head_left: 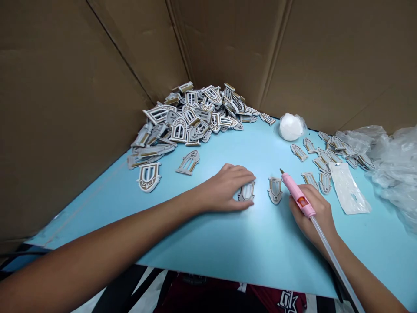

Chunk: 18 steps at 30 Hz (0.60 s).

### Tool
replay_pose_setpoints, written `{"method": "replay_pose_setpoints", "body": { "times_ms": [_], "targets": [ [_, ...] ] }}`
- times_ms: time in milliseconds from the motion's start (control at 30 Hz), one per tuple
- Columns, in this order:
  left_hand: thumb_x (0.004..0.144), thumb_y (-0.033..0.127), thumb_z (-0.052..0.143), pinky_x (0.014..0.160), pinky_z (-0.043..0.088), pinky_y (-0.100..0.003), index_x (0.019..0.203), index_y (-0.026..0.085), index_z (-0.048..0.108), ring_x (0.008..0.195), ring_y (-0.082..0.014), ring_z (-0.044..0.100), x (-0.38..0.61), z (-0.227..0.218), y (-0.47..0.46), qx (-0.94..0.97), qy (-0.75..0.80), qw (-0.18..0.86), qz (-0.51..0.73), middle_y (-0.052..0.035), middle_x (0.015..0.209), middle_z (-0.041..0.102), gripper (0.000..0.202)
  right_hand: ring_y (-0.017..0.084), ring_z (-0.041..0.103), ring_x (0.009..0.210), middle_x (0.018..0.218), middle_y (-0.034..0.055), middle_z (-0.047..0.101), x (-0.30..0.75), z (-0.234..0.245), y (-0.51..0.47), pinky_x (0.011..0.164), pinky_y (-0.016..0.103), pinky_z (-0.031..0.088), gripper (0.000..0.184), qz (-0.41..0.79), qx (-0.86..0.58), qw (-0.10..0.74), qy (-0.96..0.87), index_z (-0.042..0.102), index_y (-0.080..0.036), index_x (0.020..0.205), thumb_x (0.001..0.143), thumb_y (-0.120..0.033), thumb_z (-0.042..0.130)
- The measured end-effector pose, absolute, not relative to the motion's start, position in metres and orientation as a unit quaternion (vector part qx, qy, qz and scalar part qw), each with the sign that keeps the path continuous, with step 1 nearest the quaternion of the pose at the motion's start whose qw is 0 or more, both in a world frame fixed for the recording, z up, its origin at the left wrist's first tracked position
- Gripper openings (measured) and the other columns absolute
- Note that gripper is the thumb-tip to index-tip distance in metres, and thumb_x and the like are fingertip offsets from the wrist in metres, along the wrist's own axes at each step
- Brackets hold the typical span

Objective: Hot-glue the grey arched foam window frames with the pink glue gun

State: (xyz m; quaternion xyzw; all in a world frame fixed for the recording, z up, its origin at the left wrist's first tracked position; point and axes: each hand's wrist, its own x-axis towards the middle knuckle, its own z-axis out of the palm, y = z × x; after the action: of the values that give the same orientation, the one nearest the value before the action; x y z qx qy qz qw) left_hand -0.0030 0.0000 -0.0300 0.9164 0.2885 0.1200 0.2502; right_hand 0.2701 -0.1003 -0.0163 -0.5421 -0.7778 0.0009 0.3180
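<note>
My left hand (228, 187) reaches in from the left, thumb and fingers closed around the two ends of a small arched window piece (246, 191) that lies on the table. In my right hand (314, 213) is a pink glue gun (297, 193), its metal tip pointing up and left, with a long clear glue stick (335, 261) running out of its back end. Between the hands, just left of the glue gun, a second window piece (275, 190) lies flat, its arch toward me. No hand touches it.
A big heap of window pieces (195, 113) leans into the cardboard corner. Two loose ones, including a scroll-patterned piece (149, 177), lie before it. At right are a tub of white material (292, 127), a smaller pile of pieces (345, 148), a white packet (349, 189) and crumpled plastic bags (395, 165).
</note>
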Motion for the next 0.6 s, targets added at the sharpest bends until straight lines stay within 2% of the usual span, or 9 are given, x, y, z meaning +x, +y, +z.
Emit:
{"method": "replay_pose_setpoints", "body": {
  "times_ms": [100,267,367,467,600],
  "targets": [
    [0.1,0.045,0.042,0.104,0.045,-0.049,0.12,0.014,0.072,0.118,-0.0328,0.065,-0.008,-0.028,0.012,0.877,0.406,0.206,0.152,-0.0138,0.122,0.075,0.047,0.018,0.067,0.081,0.091,0.0052,0.069,0.272,-0.017,-0.1,0.07,0.028,0.053,0.01,0.002,-0.544,0.315,-0.778,0.062,-0.02,0.097,0.092,-0.013,0.058],
    [0.096,0.032,0.045,0.1,0.052,-0.041,0.105,0.016,0.079,0.107,-0.0293,0.071,-0.023,-0.025,0.032,0.818,0.517,0.166,0.189,-0.0109,0.109,0.079,0.038,0.017,0.065,0.077,0.087,0.0049,0.067,0.275,-0.016,-0.098,0.069,0.028,0.051,0.006,-0.001,-0.554,0.338,-0.761,0.061,-0.02,0.091,0.094,-0.017,0.057],
    [0.093,0.033,0.051,0.097,0.053,-0.039,0.102,0.018,0.08,0.1,-0.0286,0.073,-0.026,-0.023,0.034,0.804,0.535,0.18,0.187,-0.009,0.105,0.08,0.034,0.018,0.065,0.078,0.088,0.0051,0.068,0.275,-0.011,-0.096,0.07,0.028,0.051,0.008,0.001,-0.571,0.357,-0.739,0.062,-0.021,0.086,0.093,-0.021,0.058],
    [0.091,0.036,0.053,0.094,0.053,-0.038,0.097,0.021,0.08,0.095,-0.0282,0.073,-0.026,-0.021,0.031,0.794,0.542,0.204,0.184,-0.0075,0.102,0.08,0.032,0.016,0.059,0.067,0.079,0.0018,0.063,0.28,0.0,-0.097,0.063,0.028,0.048,0.015,0.021,-0.644,0.384,-0.661,0.059,-0.022,0.077,0.089,-0.031,0.062],
    [0.087,0.043,0.051,0.089,0.052,-0.037,0.09,0.023,0.077,0.091,-0.0283,0.072,-0.023,-0.016,0.025,0.795,0.532,0.215,0.197,-0.0068,0.095,0.08,0.033,0.016,0.053,0.06,0.068,-0.0021,0.055,0.303,0.019,-0.109,0.056,0.029,0.045,0.029,0.074,-0.774,0.382,-0.499,0.063,-0.021,0.083,0.08,-0.049,0.067]
  ]
}}
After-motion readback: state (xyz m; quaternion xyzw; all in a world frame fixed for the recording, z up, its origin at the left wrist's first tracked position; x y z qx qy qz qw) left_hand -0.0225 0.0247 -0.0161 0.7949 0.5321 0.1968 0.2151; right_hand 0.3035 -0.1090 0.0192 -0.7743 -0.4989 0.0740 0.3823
